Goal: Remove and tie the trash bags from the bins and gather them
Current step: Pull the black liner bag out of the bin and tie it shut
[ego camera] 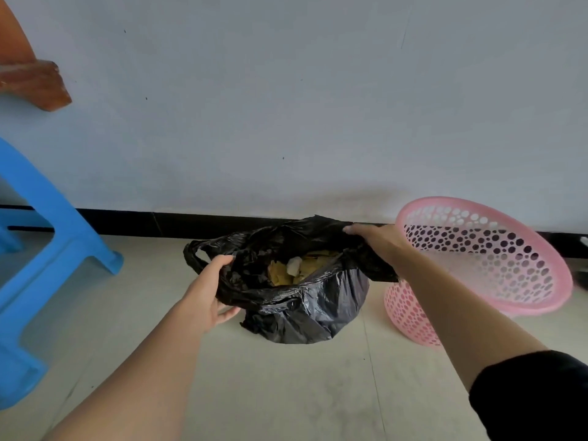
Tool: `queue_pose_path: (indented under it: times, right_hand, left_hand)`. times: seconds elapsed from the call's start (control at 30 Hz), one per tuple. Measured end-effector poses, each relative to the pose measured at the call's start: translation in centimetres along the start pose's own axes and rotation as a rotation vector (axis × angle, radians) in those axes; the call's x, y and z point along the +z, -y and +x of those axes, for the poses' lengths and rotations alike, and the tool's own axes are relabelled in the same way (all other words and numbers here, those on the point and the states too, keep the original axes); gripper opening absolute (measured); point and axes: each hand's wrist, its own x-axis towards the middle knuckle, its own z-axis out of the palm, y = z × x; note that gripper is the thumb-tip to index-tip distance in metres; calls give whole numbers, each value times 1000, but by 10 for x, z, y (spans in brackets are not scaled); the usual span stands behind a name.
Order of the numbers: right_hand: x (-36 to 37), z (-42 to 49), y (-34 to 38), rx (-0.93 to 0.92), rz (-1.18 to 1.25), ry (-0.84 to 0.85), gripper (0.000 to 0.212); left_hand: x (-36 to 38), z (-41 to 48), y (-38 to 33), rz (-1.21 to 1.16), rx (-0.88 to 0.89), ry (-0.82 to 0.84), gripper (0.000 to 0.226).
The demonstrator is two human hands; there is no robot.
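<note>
A black trash bag [315, 300] sits on the floor near the wall, its mouth open, with yellowish scraps and a white scrap [294, 265] showing inside. My left hand [206, 291] grips the left side of the bag's rim, thumb over the top edge. My right hand [377, 241] holds the right side of the rim, pulled up and outward. A loop handle of the bag hangs at the far left of the rim. A pink perforated bin [496, 259] stands tilted just right of the bag, with no bag in it.
A blue plastic stool [41, 249] stands at the left. A wooden piece [35, 84] juts from the upper left. A white wall with a black skirting board [143, 222] runs behind the bag. The floor [286, 393] is pale tile.
</note>
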Motion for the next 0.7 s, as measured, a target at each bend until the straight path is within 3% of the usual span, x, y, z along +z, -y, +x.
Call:
queue_pose_path:
  times: [0.07,0.13,0.33,0.37,0.43,0.5,0.57,0.63,0.7]
  right_hand:
    - [-10,-2,7,38,78,129,55]
    - [-17,-3,9,7,-40,118,32]
    - [-25,-8,23,-229,-745,-318,7]
    - [-25,-13,27,-245,-848,-393,7]
    - [-28,-13,30,-268,-912,-481,30]
    - [-34,-8,29,-255,-715,-454,42]
    - [-40,-6,31,-237,-347,-348,34]
    - [-44,-9,36,-231,29,-270,27]
    - [-47,-13,41,-273,223,-256,33]
  left_hand:
    - [2,2,-4,-2,25,-111,35]
    - [6,4,-5,11,78,-270,31]
    - [18,0,-9,-18,250,-424,16]
    - [19,-1,-10,-37,274,-432,17]
    - [22,-2,-13,-11,338,-457,27]
    - [28,-6,-16,66,395,-494,35]
    - [33,-10,-19,94,445,-517,36]
    - [38,-13,-22,81,489,-532,29]
    - [43,-15,-25,41,526,-530,14]
